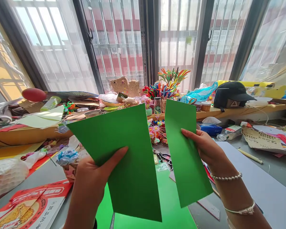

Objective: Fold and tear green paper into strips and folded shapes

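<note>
- The left hand (92,181) has its fingers clamped on a wide, dark green sheet of smooth paper or thin card (135,178), the thumb flat on the near face and the other fingers hidden behind.
- The right hand (207,148) pinches a narrower, dark green strip of the same-looking material (181,159) by its right edge, thumb in front; how the rest of its fingers sit behind cannot be told.
- Both pieces are held up, tilted and apart, in front of a bright green flat surface (171,218) on the grey table (277,167).
- The thumb pressing well inside the wide sheet could leave a dent or crease if the grip tightens.
- The narrow strip already bows a little; held only at one side, it might bend further or slip if the pinch loosens.
- The strip's lower corner could snag on the silver beaded bracelet (226,177) should the right wrist turn inward.
- Lowered carelessly, the wide sheet may brush the blue crinkled paper flower (67,156) beside the left hand and crush its petals.
- The black-handled tool (165,156) lies behind the gap between the pieces; pushing forward could scrape an edge on it.
</note>
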The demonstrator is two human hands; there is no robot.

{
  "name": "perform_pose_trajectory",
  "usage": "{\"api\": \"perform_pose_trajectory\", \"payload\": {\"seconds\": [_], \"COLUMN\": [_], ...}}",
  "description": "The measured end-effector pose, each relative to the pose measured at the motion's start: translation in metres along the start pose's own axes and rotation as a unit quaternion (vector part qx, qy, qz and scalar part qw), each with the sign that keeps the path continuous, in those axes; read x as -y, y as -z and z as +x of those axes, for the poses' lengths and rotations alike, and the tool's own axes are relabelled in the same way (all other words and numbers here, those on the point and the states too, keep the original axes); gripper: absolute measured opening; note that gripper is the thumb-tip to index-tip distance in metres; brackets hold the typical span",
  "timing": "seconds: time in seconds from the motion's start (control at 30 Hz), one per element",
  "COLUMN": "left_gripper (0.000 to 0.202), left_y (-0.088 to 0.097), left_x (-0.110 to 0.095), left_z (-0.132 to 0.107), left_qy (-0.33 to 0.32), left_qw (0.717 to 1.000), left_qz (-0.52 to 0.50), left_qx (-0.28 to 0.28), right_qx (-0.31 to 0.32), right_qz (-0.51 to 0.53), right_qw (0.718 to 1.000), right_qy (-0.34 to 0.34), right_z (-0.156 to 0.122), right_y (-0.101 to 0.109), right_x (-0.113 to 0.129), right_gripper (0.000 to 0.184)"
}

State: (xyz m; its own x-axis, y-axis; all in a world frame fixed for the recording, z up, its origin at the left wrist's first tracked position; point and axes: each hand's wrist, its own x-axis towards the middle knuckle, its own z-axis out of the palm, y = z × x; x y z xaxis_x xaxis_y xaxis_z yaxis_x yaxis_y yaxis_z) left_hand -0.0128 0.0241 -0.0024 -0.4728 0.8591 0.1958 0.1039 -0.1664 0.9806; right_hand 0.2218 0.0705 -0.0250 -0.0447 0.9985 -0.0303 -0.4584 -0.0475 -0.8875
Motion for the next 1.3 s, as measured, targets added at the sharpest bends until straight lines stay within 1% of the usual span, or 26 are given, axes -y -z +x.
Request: {"api": "perform_pose_trajectory", "payload": {"seconds": [0.03,0.07,0.1,0.13,0.2,0.23,0.27,0.3,0.37,0.43,0.47,0.53,0.63,0.7,0.8,0.87,0.93,1.0,1.03,1.07,1.1,1.13,1.17,1.2,1.27,1.3], "left_gripper": [0.018,0.018,0.018,0.019,0.023,0.023,0.022,0.018,0.008,0.016,0.02,0.02,0.004,0.017,0.028,0.034,0.042,0.055,0.061,0.063,0.059,0.049,0.045,0.044,0.042,0.04], "left_y": [0.002,0.004,0.004,0.004,0.0,-0.003,-0.007,-0.01,-0.016,-0.019,-0.019,-0.017,-0.015,-0.017,-0.021,-0.022,-0.018,-0.014,-0.012,-0.011,-0.011,-0.011,-0.011,-0.012,-0.013,-0.012], "left_x": [0.001,0.004,0.008,0.014,0.031,0.041,0.052,0.063,0.083,0.094,0.096,0.092,0.073,0.059,0.047,0.05,0.061,0.08,0.092,0.104,0.115,0.126,0.135,0.141,0.149,0.151], "left_z": [0.006,0.012,0.018,0.025,0.037,0.042,0.047,0.051,0.056,0.059,0.059,0.06,0.056,0.05,0.038,0.028,0.018,0.007,0.001,-0.003,-0.008,-0.011,-0.013,-0.014,-0.013,-0.011], "left_qy": [0.045,0.084,0.116,0.131,0.121,0.103,0.066,0.052,0.024,0.001,-0.01,-0.032,-0.061,-0.064,-0.022,0.026,0.071,0.116,0.15,0.226,0.265,0.271,0.262,0.26,0.254,0.255], "left_qw": [0.996,0.986,0.97,0.951,0.92,0.901,0.881,0.872,0.869,0.873,0.875,0.882,0.897,0.9,0.883,0.868,0.861,0.858,0.851,0.843,0.839,0.849,0.859,0.863,0.88,0.889], "left_qz": [-0.006,0.001,0.027,0.067,0.151,0.196,0.257,0.282,0.312,0.333,0.342,0.35,0.324,0.283,0.212,0.174,0.149,0.127,0.108,0.061,0.025,0.009,-0.008,-0.015,-0.033,-0.041], "left_qx": [0.072,0.144,0.213,0.272,0.341,0.374,0.392,0.397,0.383,0.357,0.342,0.314,0.295,0.325,0.418,0.463,0.481,0.484,0.491,0.485,0.475,0.454,0.44,0.434,0.4,0.379], "right_qx": [-0.011,-0.021,-0.031,-0.04,-0.054,-0.061,-0.067,-0.07,-0.063,-0.04,-0.029,-0.014,-0.01,-0.015,-0.037,-0.055,-0.066,-0.074,-0.077,-0.08,-0.083,-0.085,-0.09,-0.091,-0.087,-0.071], "right_qz": [0.003,0.002,0.001,-0.001,-0.005,-0.007,-0.009,-0.009,-0.005,0.0,0.001,0.002,0.01,0.016,0.023,0.026,0.026,0.021,0.017,0.014,0.005,-0.019,-0.051,-0.095,-0.212,-0.277], "right_qw": [1.0,1.0,0.999,0.998,0.997,0.997,0.996,0.996,0.996,0.997,0.998,0.998,0.998,0.998,0.997,0.996,0.994,0.994,0.993,0.993,0.993,0.992,0.99,0.985,0.961,0.941], "right_qy": [0.01,0.021,0.031,0.04,0.049,0.05,0.049,0.05,0.055,0.059,0.059,0.058,0.057,0.057,0.061,0.069,0.078,0.082,0.083,0.085,0.088,0.092,0.1,0.112,0.153,0.182], "right_z": [0.001,0.001,0.002,0.002,0.004,0.006,0.007,0.009,0.011,0.012,0.013,0.013,0.011,0.008,0.0,-0.006,-0.012,-0.017,-0.019,-0.021,-0.022,-0.024,-0.025,-0.027,-0.031,-0.034], "right_y": [0.001,0.002,0.004,0.006,0.01,0.012,0.014,0.015,0.015,0.013,0.01,0.005,-0.004,-0.009,-0.012,-0.012,-0.012,-0.011,-0.01,-0.009,-0.007,-0.004,-0.001,0.002,0.01,0.013], "right_x": [0.001,0.002,0.003,0.004,0.005,0.005,0.004,0.003,-0.001,-0.006,-0.008,-0.013,-0.019,-0.025,-0.038,-0.05,-0.066,-0.082,-0.09,-0.098,-0.105,-0.111,-0.116,-0.12,-0.124,-0.125], "right_gripper": [0.014,0.012,0.011,0.009,0.008,0.009,0.009,0.01,0.012,0.015,0.016,0.018,0.02,0.021,0.021,0.022,0.024,0.025,0.025,0.026,0.028,0.031,0.033,0.035,0.034,0.033]}}
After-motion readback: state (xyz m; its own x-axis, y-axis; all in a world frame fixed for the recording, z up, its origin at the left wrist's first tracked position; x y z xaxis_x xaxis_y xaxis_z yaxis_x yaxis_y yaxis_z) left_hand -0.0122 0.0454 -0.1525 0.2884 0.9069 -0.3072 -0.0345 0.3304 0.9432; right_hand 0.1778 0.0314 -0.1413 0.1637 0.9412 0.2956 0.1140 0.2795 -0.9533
